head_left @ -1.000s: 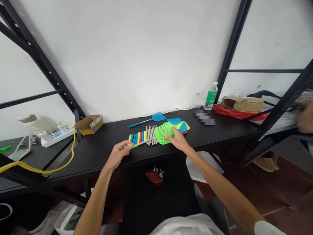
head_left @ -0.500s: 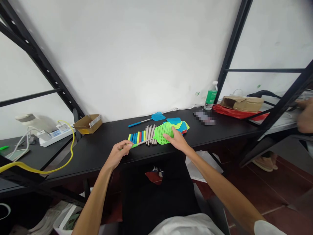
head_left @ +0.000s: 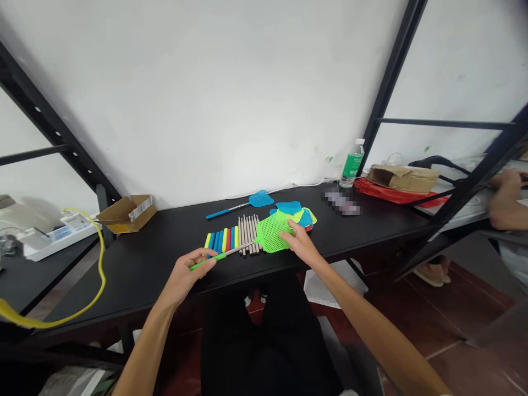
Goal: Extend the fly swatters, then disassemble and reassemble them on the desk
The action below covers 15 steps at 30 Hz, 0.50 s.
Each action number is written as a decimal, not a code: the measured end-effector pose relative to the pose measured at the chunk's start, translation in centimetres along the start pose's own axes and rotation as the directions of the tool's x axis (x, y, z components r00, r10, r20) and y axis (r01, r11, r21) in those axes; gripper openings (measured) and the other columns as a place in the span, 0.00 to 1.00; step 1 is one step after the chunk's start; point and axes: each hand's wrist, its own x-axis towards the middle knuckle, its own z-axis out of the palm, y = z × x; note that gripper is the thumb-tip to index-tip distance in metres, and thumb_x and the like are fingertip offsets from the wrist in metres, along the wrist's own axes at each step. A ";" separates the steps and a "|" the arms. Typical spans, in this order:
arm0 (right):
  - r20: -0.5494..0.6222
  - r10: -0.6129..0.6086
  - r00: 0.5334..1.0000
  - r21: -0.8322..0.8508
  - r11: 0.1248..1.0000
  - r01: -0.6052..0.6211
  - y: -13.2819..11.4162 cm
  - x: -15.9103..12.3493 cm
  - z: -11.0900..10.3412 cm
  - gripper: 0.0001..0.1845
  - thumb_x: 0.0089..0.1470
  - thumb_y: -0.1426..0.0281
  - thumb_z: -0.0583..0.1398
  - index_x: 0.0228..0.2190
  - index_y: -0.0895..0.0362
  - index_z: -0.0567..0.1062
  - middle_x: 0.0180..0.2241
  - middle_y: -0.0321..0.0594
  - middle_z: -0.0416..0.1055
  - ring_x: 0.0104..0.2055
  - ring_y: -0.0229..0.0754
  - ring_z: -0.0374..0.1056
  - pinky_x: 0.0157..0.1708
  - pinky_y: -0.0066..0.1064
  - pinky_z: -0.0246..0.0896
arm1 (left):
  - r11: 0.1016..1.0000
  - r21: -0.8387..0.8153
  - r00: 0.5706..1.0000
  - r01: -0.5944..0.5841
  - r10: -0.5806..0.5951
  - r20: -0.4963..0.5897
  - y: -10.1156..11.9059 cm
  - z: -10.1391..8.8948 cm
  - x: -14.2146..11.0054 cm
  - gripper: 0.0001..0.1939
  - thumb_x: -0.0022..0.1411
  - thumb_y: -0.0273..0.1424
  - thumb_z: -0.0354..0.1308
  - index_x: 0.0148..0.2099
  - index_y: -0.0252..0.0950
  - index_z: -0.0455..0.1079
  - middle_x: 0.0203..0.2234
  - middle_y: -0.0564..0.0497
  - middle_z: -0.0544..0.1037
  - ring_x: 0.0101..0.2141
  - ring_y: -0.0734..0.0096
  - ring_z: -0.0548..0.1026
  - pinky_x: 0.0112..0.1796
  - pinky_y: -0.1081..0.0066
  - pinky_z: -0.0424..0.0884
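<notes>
A green fly swatter (head_left: 274,234) stretches between my two hands over the front of the black table. My left hand (head_left: 188,270) is closed around its green handle, and my right hand (head_left: 300,241) grips the edge of its perforated head. Under and beside its shaft lie several grey metal rods (head_left: 248,231) in a row. Left of them is a row of yellow, blue and red handle tubes (head_left: 223,240). Loose swatter heads (head_left: 289,208) in blue, yellow and red are piled behind my right hand. A whole blue fly swatter (head_left: 260,198) lies farther back.
An open cardboard box (head_left: 127,214) stands at the left, near a white power strip (head_left: 58,239) and a yellow cable (head_left: 101,275). A water bottle (head_left: 352,165) is at the back right, beside a red bag (head_left: 396,191). Another person's arm (head_left: 505,203) shows at far right.
The camera view has turned slightly, shifting the scene. The green handle now shows more fully in my left hand, and the swatter sits tilted a little nearer the table's front. Both hands keep hold.
</notes>
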 end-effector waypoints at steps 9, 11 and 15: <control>0.113 0.042 0.993 0.097 0.994 -0.053 -1.2 -0.4 -0.3 0.15 0.49 0.71 0.51 0.39 0.55 0.70 0.31 0.37 0.65 0.29 0.39 0.57 0.25 0.27 0.54 | 0.998 0.050 0.999 0.023 -0.022 -0.023 0.3 0.0 0.0 0.15 0.57 0.43 0.64 0.41 0.38 0.77 0.20 0.56 0.62 0.22 0.74 0.58 0.24 0.74 0.55; 0.114 0.057 0.992 0.109 0.992 -0.070 -1.4 -0.3 -0.3 0.17 0.48 0.71 0.51 0.41 0.54 0.70 0.31 0.37 0.65 0.29 0.39 0.57 0.26 0.28 0.55 | 0.998 0.053 0.999 0.032 -0.031 -0.031 0.2 -0.1 0.0 0.15 0.55 0.44 0.65 0.40 0.39 0.77 0.19 0.56 0.63 0.22 0.74 0.59 0.24 0.74 0.56; 0.142 0.045 0.989 0.174 0.982 -0.070 -1.5 -0.3 -0.2 0.21 0.46 0.73 0.51 0.43 0.55 0.71 0.31 0.36 0.65 0.28 0.39 0.57 0.26 0.28 0.55 | 0.994 0.083 0.997 0.075 -0.072 -0.038 -0.2 -0.4 0.0 0.16 0.52 0.45 0.66 0.38 0.41 0.78 0.20 0.54 0.69 0.22 0.71 0.64 0.24 0.73 0.60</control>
